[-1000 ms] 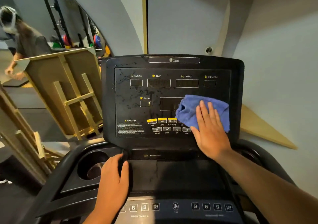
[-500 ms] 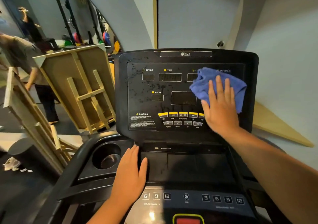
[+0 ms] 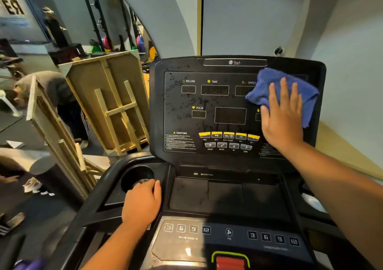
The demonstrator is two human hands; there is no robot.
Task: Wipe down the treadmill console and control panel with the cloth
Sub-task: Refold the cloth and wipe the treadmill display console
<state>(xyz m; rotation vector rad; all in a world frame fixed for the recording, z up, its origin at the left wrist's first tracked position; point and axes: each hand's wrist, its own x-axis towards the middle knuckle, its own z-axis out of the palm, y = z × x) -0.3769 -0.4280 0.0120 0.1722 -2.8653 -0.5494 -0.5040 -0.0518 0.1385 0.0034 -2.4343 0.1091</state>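
The black treadmill console [image 3: 207, 103] stands upright in front of me, its left half speckled with droplets. My right hand [image 3: 281, 116] lies flat on a blue cloth [image 3: 269, 87], pressing it against the console's upper right, over the speed and distance readouts. Yellow and grey buttons [image 3: 228, 140] run along the console's lower middle. The lower control panel [image 3: 228, 234] with numbered keys sits near the bottom. My left hand [image 3: 143, 203] rests palm down on the tray edge beside the left cup holder [image 3: 134, 176], holding nothing.
A red stop button [image 3: 230, 262] sits at the bottom centre. Wooden frames [image 3: 112, 103] lean to the left of the treadmill. A person [image 3: 51, 95] bends over behind them, and another stands further back. Grey walls close in right and ahead.
My right hand has slid the cloth up the console's right side, from beside the buttons to the top right corner. My left hand has shifted left toward the cup holder.
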